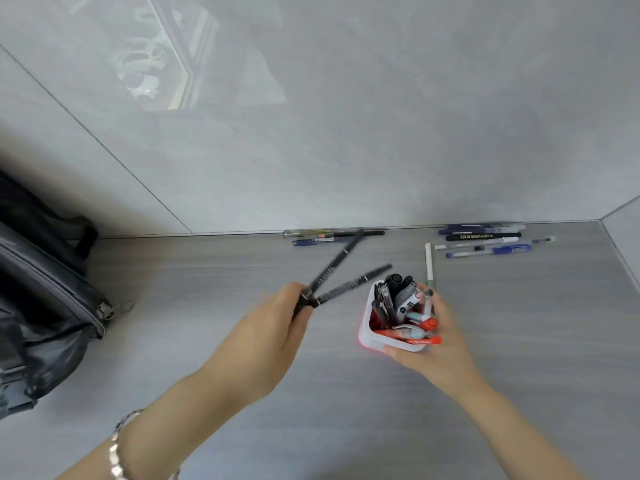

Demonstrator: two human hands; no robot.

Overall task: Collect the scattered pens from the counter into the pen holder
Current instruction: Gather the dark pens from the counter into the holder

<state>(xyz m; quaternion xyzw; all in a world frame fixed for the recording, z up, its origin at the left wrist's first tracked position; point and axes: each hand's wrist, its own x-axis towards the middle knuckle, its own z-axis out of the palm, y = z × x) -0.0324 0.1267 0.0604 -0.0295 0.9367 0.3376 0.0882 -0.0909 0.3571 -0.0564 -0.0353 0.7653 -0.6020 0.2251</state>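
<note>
Two black pens (pixel 341 277) fan out from the left hand (pixel 277 327), whose fingers are pinched shut on their lower ends; the grip is at one end, probably so the free ends can be dropped into the holder first. Both are motion-blurred; one long axis runs toward about 1 o'clock, the other toward about 2 o'clock, so they splay in a V with the free tips up and away from the person; the lower pen's tip is close to the holder's rim at its 10 o'clock side.

At 3 o'clock from that hand stands the white pen holder (pixel 367 327), upright on the counter (pixel 207 265) and already crowded with dark, grey and orange pens leaning outward; the right hand (pixel 436 344) wraps round its near and right sides, fingers closed on the wall, seemingly to steady it while more go in.

Still loose: a white-green pen (pixel 429 263) just beyond the holder at 12 o'clock, its axis running almost straight away; a cluster of blue and black pens (pixel 485 240) at 1 o'clock, lying roughly parallel to the wall; a pair of pens (pixel 325 237) at 11 o'clock against the wall's foot. A dark bag (pixel 45 289) sits far off at 9 o'clock.
</note>
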